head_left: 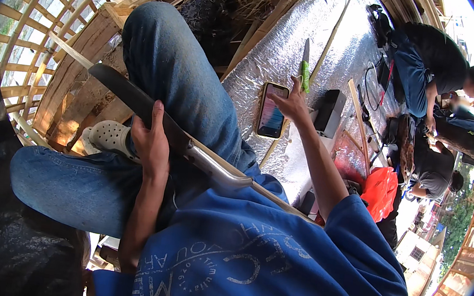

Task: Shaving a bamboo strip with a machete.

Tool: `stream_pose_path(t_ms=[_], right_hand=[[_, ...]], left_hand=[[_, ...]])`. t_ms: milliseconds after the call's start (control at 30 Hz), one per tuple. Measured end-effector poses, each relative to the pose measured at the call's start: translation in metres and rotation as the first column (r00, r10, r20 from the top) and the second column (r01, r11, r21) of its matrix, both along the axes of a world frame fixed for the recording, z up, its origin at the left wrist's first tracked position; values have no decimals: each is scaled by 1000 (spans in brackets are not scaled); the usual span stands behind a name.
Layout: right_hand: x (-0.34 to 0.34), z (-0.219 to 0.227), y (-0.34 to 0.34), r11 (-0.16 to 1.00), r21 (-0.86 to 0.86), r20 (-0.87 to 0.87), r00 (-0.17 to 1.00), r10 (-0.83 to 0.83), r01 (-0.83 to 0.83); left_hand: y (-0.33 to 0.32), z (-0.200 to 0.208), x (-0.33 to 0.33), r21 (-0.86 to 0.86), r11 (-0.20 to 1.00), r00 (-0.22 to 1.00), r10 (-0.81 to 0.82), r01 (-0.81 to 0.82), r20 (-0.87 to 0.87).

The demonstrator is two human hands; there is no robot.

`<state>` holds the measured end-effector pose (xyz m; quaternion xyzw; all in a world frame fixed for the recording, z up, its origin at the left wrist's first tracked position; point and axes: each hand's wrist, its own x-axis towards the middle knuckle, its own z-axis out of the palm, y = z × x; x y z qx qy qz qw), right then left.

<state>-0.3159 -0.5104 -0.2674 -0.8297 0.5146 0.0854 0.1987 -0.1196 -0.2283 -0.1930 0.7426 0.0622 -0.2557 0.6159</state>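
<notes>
My left hand (152,144) is closed around the dark blade of a machete (126,93), thumb along its flat. The machete lies slantwise across my lap, its silver metal handle toward my belly. Along the same line runs a thin bamboo strip (71,51), showing past the blade's tip and beyond the handle; the blade hides its middle. My right hand (291,104) reaches over a lit phone (272,120) lying on a silver foil sheet (250,85). Its fingers are apart, one at the screen. Just beyond the fingertips lies a knife (305,68) with a green handle.
A black box (330,113) sits right of the phone, with wooden sticks and a red bag (379,193) farther right. Woven bamboo lattice (34,25) curves at the left beside wooden boards (74,91). Other people (434,59) crouch at the far right.
</notes>
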Motion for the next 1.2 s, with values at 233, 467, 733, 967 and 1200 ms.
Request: stream_pose_path(t_ms=[233,467,733,967,1200], right_hand=[[19,13,18,994,84,-174,983,-57,72],[18,6,13,998,50,-177,984,-36,45],[-22,71,8,970,60,-164,961,-223,235],[-84,77,47,979,-66,-287,936,-203,192],[-141,59,67,974,-169,-187,965,-185,154]], left_hand=[[0,0,1,7,1000,1000,2,-2,16],[-1,2,2,17,1000,1000,-20,21,-7],[2,-1,2,-24,1000,1000,7,-7,-2],[1,3,1,-20,1000,999,0,-1,-38],[2,8,4,-145,986,995,79,-86,-55]])
